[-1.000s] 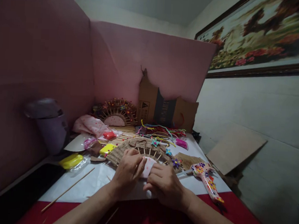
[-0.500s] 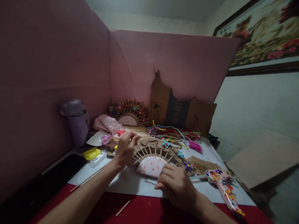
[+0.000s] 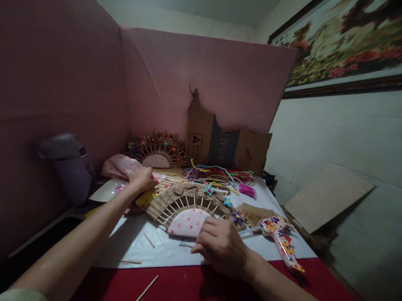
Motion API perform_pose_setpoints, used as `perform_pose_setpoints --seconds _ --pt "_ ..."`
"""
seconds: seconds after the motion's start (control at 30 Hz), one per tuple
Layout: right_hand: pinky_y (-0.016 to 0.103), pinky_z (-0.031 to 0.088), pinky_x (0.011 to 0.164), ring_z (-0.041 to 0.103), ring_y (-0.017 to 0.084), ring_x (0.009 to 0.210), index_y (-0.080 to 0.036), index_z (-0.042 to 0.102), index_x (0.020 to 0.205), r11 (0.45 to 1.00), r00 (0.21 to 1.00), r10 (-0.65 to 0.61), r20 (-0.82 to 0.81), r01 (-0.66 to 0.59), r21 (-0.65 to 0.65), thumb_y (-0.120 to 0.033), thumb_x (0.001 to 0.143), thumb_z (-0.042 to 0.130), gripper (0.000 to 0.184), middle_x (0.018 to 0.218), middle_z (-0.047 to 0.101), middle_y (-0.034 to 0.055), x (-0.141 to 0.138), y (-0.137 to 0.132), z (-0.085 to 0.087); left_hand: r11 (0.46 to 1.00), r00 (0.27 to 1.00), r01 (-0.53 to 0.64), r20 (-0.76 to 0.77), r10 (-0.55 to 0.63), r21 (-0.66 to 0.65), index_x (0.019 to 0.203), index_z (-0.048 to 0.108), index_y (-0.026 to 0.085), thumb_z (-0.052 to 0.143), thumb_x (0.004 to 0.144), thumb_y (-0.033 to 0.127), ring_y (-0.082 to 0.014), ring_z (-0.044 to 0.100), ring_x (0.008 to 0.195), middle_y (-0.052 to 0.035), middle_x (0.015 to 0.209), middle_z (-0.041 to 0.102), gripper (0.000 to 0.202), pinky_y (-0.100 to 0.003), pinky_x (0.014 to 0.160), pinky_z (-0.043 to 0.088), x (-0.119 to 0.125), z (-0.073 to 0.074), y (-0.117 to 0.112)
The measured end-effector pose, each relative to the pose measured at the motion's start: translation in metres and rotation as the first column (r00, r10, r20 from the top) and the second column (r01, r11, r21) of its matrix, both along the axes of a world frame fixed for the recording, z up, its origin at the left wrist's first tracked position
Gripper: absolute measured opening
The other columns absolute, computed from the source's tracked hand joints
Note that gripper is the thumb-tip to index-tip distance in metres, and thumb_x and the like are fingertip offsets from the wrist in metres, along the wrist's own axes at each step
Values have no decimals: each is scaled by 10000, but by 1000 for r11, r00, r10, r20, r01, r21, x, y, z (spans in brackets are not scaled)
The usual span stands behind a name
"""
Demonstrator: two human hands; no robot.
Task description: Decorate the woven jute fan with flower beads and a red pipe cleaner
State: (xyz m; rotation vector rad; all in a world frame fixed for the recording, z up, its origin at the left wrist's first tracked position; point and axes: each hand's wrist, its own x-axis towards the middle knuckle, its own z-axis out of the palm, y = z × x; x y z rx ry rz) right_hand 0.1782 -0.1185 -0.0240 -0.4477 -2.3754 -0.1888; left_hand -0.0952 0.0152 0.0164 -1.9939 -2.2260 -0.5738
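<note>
A fan-shaped craft piece (image 3: 184, 203) of woven brown cord and wooden sticks lies on white paper, with a pink dotted half-round pad (image 3: 187, 222) at its base. My right hand (image 3: 221, 246) rests with curled fingers on the lower right edge of that pad, pressing it down. My left hand (image 3: 141, 179) is stretched out to the back left, closed over a small packet beside the pink dotted cloth (image 3: 119, 166); what it grips is hidden. A yellow packet (image 3: 143, 199) lies just below that hand.
A second finished fan (image 3: 158, 150) leans at the back by a torn cardboard box (image 3: 221, 145). Coloured pipe cleaners (image 3: 220, 175), a magenta packet (image 3: 247, 190), a flower-patterned glue gun (image 3: 282, 242), a lilac container (image 3: 68, 166) and loose sticks (image 3: 146, 288) lie around. Pink boards wall the left and back.
My left hand has left the fan's centre and reached back left to the packets by the pink cloth. My right hand stays on the pad. The view swung slightly.
</note>
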Motion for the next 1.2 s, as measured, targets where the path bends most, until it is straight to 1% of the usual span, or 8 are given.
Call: perform_pose_setpoints --seconds 0.2,0.43,0.63,0.83,0.97,1.07,1.13,1.2 --pt "264 302 523 435 127 561 -152 533 593 1000 1000 -13 -4 13 13 -324 891 485 347 562 542 22 2 3 1 999 997 13 -80 -17 -53 891 632 118 583 669 354 -334 588 938 -187 981 658 328 -350 721 428 -3 -12 14" --pt "258 327 537 449 121 568 -149 533 589 1000 1000 -10 15 10 4 -325 885 497 347 571 551 24 2 3 1 999 997 36 -64 -33 39 1089 577 111 545 688 290 -257 578 971 -143 1080 620 440 -292 764 434 -14 -14 19" --pt "256 346 540 468 121 576 -150 540 598 1000 1000 -15 27 15 5 -353 897 474 368 580 559 26 3 3 1 995 997 50 -64 -45 86 1021 611 125 544 700 281 -243 581 934 -130 1017 639 363 -294 751 435 -22 -9 14" --pt "260 352 535 476 124 566 -159 539 588 998 999 -29 37 27 53 -360 899 466 377 573 563 23 2 1 3 991 990 117 -83 -111 69 829 664 150 582 661 280 -275 615 818 -117 837 679 227 -327 691 435 -23 -6 -6" --pt "260 357 550 488 128 571 -161 535 600 997 999 -24 32 22 70 -360 897 470 363 572 570 24 2 2 4 984 997 76 -31 -72 161 1020 623 123 523 731 297 -274 604 929 -142 1003 663 352 -339 769 441 -16 1 -18" --pt "252 366 568 495 131 595 -163 544 658 999 1000 -11 -16 12 52 -343 888 490 297 601 579 23 3 2 4 956 988 33 138 -76 290 1101 581 138 578 709 322 -246 605 942 -116 1051 653 433 -326 806 449 0 3 -34" --pt "247 364 563 493 132 600 -168 540 691 1000 998 -17 -67 19 22 -322 882 500 249 608 574 17 5 3 3 908 948 48 268 -173 416 1121 568 146 619 685 333 -242 609 912 -102 1022 655 477 -344 808 460 16 0 -50" --pt "244 360 557 489 130 599 -172 528 697 999 993 -37 -112 35 -17 -291 881 493 222 609 562 14 6 5 3 842 914 107 281 -292 528 1152 543 154 636 680 303 -244 593 940 -97 1026 640 503 -369 841 457 33 -7 -66"
